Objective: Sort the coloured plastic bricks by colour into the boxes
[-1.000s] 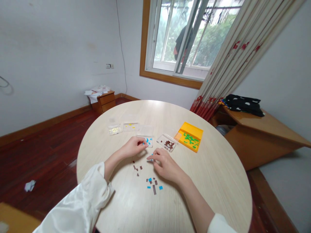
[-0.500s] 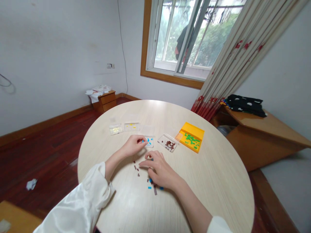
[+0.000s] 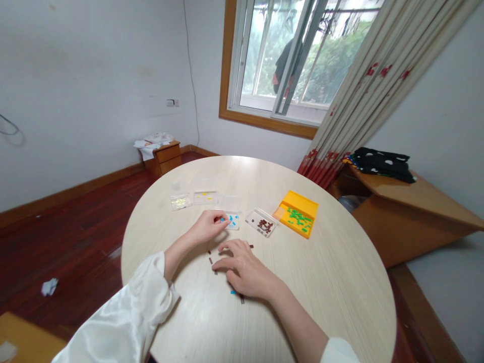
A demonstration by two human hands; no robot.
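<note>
My left hand (image 3: 207,227) hangs over the near-left edge of a small clear box (image 3: 235,227) with blue bricks (image 3: 233,218) in it. Its thumb and fingers are pinched together; what they hold, if anything, is too small to make out. My right hand (image 3: 247,270) is low over the tabletop, fingers apart and bent, index fingertip beside small brown bricks (image 3: 210,260). Under its heel lie a blue brick (image 3: 233,292) and a long brown brick (image 3: 242,299). Another brown brick (image 3: 251,246) shows past its knuckles. The palm hides other pieces.
A clear box with brown bricks (image 3: 263,226) stands right of the blue one, beside a yellow-orange case (image 3: 298,194) of green pieces. Two clear boxes with yellow pieces (image 3: 204,194) and pale pieces (image 3: 180,201) are farther left on the round table (image 3: 333,282).
My right hand has moved slightly left and toward me, now covering some loose pieces and uncovering a brown one beyond its knuckles. My left hand has stayed in place.
</note>
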